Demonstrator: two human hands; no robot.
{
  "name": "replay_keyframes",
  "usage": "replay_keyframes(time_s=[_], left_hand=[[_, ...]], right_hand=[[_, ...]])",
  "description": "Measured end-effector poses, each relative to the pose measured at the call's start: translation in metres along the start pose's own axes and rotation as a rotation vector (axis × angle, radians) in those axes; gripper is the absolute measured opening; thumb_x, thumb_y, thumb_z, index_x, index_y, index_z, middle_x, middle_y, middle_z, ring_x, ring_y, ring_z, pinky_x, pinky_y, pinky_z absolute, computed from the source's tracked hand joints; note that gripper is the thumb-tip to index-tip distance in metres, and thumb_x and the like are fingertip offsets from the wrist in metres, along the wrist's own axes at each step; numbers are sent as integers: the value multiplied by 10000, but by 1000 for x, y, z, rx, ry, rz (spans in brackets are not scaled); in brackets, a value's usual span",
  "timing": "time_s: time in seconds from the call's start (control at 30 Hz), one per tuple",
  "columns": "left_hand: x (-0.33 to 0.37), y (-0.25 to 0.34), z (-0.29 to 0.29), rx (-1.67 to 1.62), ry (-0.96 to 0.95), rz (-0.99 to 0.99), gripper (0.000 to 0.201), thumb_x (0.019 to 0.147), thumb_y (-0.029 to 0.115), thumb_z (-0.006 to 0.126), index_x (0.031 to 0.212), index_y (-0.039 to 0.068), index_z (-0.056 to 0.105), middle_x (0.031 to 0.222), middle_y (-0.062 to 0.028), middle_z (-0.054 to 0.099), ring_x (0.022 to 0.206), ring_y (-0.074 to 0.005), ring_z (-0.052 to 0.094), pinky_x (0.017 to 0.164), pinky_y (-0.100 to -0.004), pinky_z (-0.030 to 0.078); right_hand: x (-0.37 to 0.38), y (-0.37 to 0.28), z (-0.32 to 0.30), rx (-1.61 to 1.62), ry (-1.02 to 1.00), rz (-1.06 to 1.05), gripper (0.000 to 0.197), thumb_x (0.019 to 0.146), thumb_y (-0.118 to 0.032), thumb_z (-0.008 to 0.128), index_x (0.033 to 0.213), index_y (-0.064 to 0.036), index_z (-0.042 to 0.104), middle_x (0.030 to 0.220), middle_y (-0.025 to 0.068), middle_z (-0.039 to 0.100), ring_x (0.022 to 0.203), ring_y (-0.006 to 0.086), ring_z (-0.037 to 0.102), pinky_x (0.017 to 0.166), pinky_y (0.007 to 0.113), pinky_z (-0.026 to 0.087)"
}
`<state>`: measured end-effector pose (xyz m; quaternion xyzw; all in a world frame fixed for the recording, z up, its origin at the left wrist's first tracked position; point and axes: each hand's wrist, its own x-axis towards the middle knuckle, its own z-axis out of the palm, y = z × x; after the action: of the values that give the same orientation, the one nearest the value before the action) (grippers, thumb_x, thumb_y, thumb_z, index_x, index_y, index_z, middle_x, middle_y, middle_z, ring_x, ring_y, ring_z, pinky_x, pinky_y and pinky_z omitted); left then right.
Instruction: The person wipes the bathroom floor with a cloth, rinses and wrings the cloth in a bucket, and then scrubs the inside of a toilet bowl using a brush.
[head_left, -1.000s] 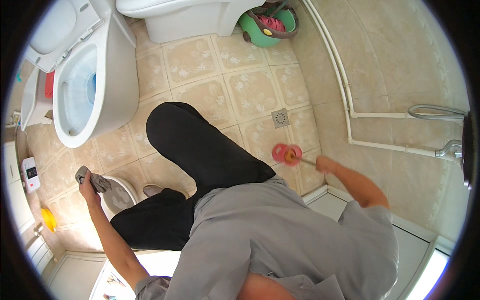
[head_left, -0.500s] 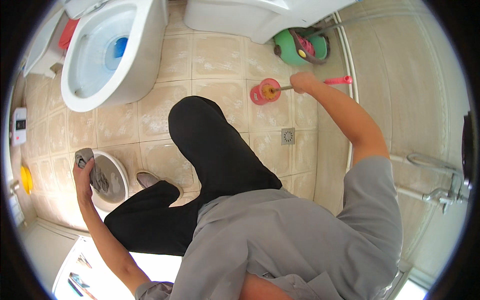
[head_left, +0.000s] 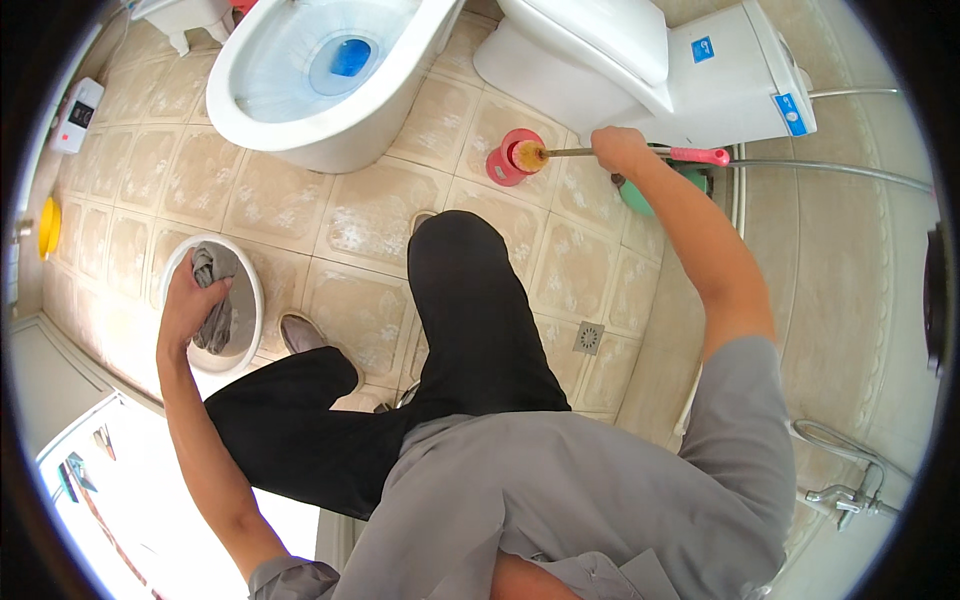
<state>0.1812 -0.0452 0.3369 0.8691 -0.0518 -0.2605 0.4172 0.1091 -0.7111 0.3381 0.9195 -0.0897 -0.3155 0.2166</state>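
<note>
Fingers closed, my left hand (head_left: pixel 186 305) grips a wet-looking grey rag (head_left: pixel 213 275) that hangs inside a white bucket (head_left: pixel 259 300) of murky water. On the right, my right hand (head_left: pixel 618 150) is wrapped round the metal shaft of a toilet brush (head_left: pixel 572 153), whose pink grip end sticks out past the hand. The brush's yellowish bristle head is at the mouth of a red brush holder (head_left: pixel 500 172) on the floor; whether it is inside or just above cannot be made out.
An open white toilet (head_left: pixel 290 135) with blue in its bowl stands ahead. Another white toilet with a closed lid (head_left: pixel 600 45) is at the far right, a green container (head_left: pixel 640 197) beside it. A floor drain (head_left: pixel 589 338) lies near the right wall; a wall tap (head_left: pixel 845 497) is lower right.
The view has shifted, bringing more of the second toilet into sight. My left hand has carried the rag from the bucket's far left rim in over the bucket. My right hand still holds the brush.
</note>
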Motion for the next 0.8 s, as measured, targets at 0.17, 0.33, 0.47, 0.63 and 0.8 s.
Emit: replay_keyframes(time_s=[0.17, 0.33, 0.47, 0.63, 0.8], left_hand=[[-3, -1, -3, -25, 48, 19, 404, 788, 78, 729, 1160, -22, 608, 1009, -104, 690, 913, -197, 642, 850, -339, 520], [-2, 12, -7, 123, 233, 25, 387, 803, 140, 731, 1138, -18, 620, 996, -152, 699, 896, -232, 662, 826, -356, 527], [-3, 3, -12, 142, 313, 39, 399, 805, 166, 733, 1144, -15, 626, 996, -163, 708, 888, -251, 674, 817, -366, 532], [-4, -3, -14, 135, 388, 7, 432, 800, 222, 752, 1145, -17, 646, 997, -170, 717, 899, -265, 685, 824, -375, 534], [-3, -3, -15, 120, 389, -5, 428, 802, 241, 760, 1125, -19, 656, 987, -156, 716, 893, -248, 680, 815, -370, 532]], right_hand=[[2, -25, 2, 2, 98, -58, 179, 902, -107, 620, 1035, -70, 735, 1060, 144, 751, 969, 321, 737, 778, 447, 596], [-2, -37, -12, 112, 129, -71, 184, 882, -107, 617, 1025, -36, 709, 1058, 173, 741, 961, 353, 729, 791, 468, 592], [-14, -39, -32, 158, 150, -57, 201, 872, -91, 603, 1033, -24, 704, 1071, 184, 736, 978, 363, 723, 808, 474, 588], [-32, -27, -56, 259, 110, 31, 257, 849, -71, 584, 1061, -21, 719, 1080, 218, 725, 1007, 395, 695, 845, 484, 565], [-41, 0, -47, 307, 193, 49, 227, 868, -85, 565, 1017, -1, 714, 1072, 217, 731, 1021, 386, 705, 857, 480, 569]])
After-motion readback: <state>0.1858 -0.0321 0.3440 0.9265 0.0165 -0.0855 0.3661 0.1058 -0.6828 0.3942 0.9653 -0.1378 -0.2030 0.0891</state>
